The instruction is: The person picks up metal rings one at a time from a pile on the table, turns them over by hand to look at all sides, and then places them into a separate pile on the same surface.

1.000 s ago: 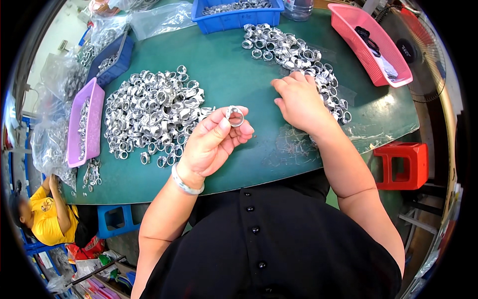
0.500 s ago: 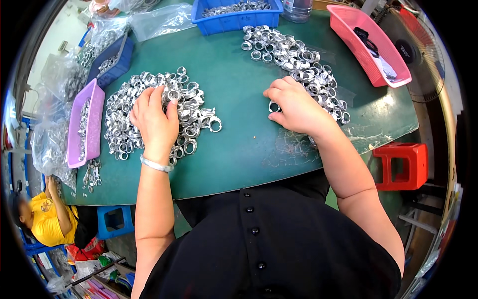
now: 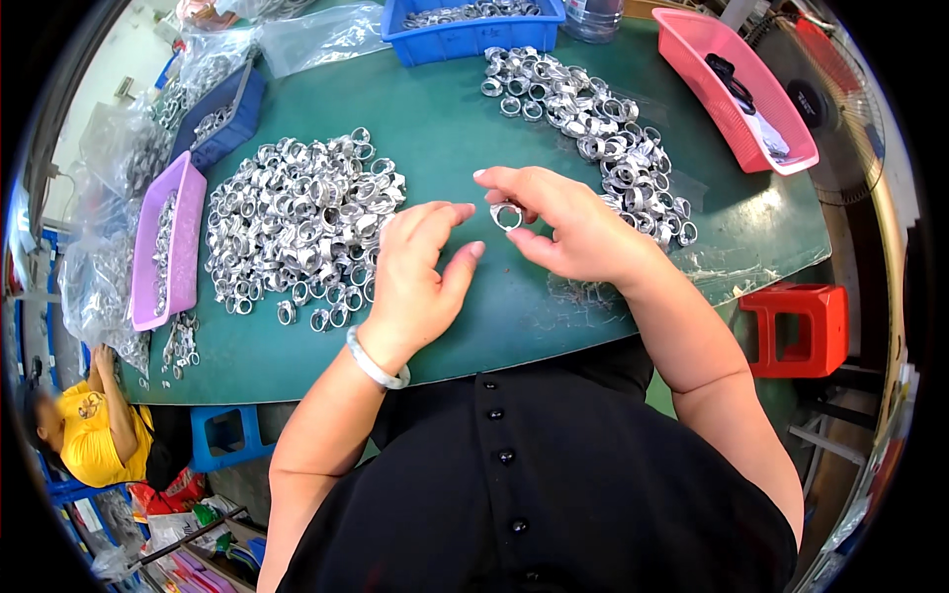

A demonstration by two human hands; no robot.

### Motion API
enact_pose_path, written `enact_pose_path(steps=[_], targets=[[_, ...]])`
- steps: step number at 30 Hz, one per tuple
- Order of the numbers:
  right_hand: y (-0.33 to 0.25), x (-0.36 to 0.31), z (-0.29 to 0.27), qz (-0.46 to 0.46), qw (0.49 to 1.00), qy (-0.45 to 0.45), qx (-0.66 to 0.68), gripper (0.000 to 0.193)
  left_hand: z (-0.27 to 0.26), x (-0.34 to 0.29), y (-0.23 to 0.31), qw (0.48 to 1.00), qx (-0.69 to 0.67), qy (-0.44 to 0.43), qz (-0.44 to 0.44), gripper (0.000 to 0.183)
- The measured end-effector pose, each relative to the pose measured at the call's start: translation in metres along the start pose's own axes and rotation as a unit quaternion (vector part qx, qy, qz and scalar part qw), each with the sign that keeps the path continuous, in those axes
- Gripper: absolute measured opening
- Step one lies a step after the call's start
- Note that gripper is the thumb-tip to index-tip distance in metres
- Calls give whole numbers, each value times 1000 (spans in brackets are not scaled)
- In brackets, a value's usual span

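While right hand (image 3: pixel 578 229) pinches metal ring (image 3: pixel 506 214), left hand (image 3: pixel 420 272) open nr it, over green table (image 3: pixel 465 138)

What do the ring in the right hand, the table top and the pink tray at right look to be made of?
Ring: bright metal, likely steel or aluminium, with silvery glints like the piles. Table top: a dull green mat, maybe rubber or vinyl, with soft glare only. Pink tray: moulded plastic, of even colour with a slight gloss. Right hand pinches the ring.

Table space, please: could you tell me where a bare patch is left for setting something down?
The green table is bare between the two ring heaps, and along the near edge. The purple tray side is crowded.
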State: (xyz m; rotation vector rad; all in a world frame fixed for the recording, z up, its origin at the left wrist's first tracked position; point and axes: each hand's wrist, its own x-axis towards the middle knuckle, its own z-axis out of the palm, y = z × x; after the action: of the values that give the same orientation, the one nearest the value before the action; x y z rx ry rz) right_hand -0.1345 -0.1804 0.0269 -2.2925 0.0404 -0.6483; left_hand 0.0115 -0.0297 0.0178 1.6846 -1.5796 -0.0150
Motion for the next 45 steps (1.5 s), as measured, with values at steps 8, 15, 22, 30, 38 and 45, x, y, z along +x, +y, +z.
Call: enact_pose_path(steps=[8,15,22,30,38,45], targets=[[-1,-1,2,-39,999,1,25,65,1,8,15,998,-48,-20,-21,39],[2,-1,5,-61,995,19,70,70,0,11,8,997,11,-51,63,35],[4,-2,6,-25,985,-21,170,68,2,10,2,998,-35,-33,51,31],[1,-3,3,29,963,-31,265,70,1,9,3,997,-40,-13,63,32],[7,1,-3,-66,991,31,112,39,5,0,-1,982,-165,-53,-74,25],[16,-6,-21,22,960,13,-280,20,5,-4,-4,804,-556,-4,-213,21]])
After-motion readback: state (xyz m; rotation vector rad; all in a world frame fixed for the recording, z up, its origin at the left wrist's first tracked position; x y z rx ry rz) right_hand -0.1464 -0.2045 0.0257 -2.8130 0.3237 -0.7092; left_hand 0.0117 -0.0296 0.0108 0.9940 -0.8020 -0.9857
